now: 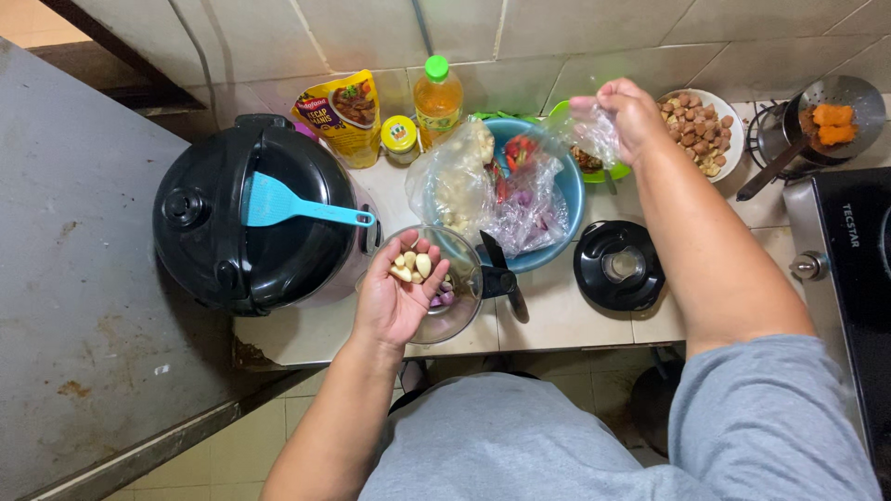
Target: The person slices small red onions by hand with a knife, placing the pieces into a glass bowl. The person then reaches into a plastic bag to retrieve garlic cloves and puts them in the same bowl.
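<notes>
My left hand (397, 293) is cupped palm up and holds several peeled garlic cloves (412, 266) at the rim of a clear blender jar (461, 288) with a black handle. A few purple pieces lie inside the jar. My right hand (631, 113) is raised over the back of the counter and pinches a thin clear plastic bag (590, 130). Between the hands a blue bowl (568, 190) holds plastic bags of pale cloves, red chillies and shallots.
A black rice cooker (251, 218) with a blue spatula (295, 210) on its lid stands at the left. Behind are a yellow sauce pouch (343, 111), a small jar (399, 137) and an oil bottle (437, 100). A black blender lid (619, 266), a plate of brown pieces (705, 130) and a stove (849, 241) sit at the right.
</notes>
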